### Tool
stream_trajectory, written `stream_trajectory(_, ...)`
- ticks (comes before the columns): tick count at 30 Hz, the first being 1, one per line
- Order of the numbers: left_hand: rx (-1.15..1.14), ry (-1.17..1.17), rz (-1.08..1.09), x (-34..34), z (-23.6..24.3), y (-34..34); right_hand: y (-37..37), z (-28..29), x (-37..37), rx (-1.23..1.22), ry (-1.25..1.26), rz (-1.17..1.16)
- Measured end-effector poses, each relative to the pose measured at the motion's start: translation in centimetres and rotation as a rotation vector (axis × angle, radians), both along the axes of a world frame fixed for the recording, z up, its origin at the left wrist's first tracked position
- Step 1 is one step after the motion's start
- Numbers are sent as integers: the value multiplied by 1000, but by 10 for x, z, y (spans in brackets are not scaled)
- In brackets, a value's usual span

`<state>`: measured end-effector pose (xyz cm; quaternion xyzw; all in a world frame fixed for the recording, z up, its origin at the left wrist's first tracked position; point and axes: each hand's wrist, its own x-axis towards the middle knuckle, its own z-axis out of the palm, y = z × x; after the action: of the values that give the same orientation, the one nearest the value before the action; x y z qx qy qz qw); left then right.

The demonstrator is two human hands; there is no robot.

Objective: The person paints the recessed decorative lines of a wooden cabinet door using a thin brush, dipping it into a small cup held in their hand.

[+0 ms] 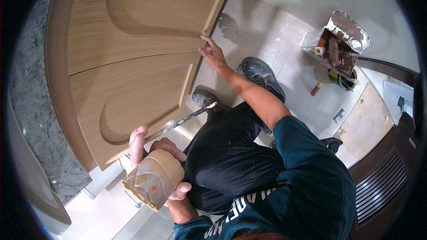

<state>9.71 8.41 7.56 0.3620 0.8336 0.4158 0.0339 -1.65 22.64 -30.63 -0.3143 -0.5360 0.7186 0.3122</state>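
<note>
In my left hand [138, 144] is a tapered plastic cup [153, 178], cream-stained and smeared with paint, tilted with its rim toward the lower left. A long thin tool [184, 119] passes by the fingers of that hand; its far end carries a cream-coloured smear. My right hand [213, 55] reaches to the edge of the wood-grain cabinet doors [147, 46], near the seam between them. Its index finger and thumb are apart at that edge, with nothing seen between them. The remaining fingers are curled and partly hidden.
A grey stone countertop [31, 80] borders the cabinet on the left. On the tiled floor at right stand a paint-crusted open can [333, 44] and a small pot [348, 82] beside a wooden-handled tool [316, 89]. A dark louvred panel [382, 186] is at lower right. My shoes [262, 75] are near the doors.
</note>
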Motion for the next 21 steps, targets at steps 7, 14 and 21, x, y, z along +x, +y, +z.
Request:
stream_trajectory(7,2,-82,0,2,-1,3,1,10,0,14,49,13)
stream_trajectory(14,-19,-21,-23,3,3,-2,3,120,14,243,138,2)
stream_trajectory(21,33,57,-122,-5,12,-4,-1,115,72,75,108,7)
